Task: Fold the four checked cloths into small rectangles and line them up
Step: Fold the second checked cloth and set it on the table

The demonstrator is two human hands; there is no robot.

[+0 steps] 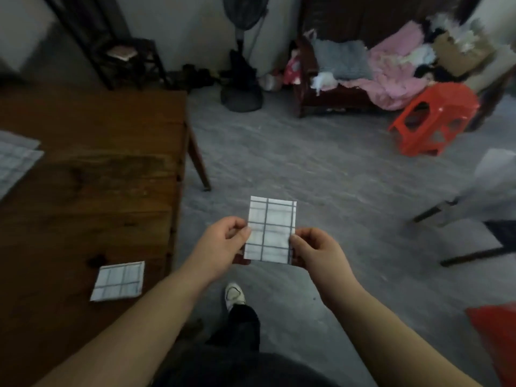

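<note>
Dim room: grey concrete floor (307, 163), dark brown wooden tabletop (97, 169) at left, red plastic stool (435, 118) far right beside a cluttered dark wooden bench (335, 99).

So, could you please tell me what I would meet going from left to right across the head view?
Larger checked cloths at the picture's edge → small folded checked cloth → left hand → held checked cloth, pinched by both hands → right hand → red plastic stool.

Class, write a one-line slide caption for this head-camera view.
The left hand and right hand pinch a folded checked cloth; a second folded cloth lies on the wooden table.
</note>
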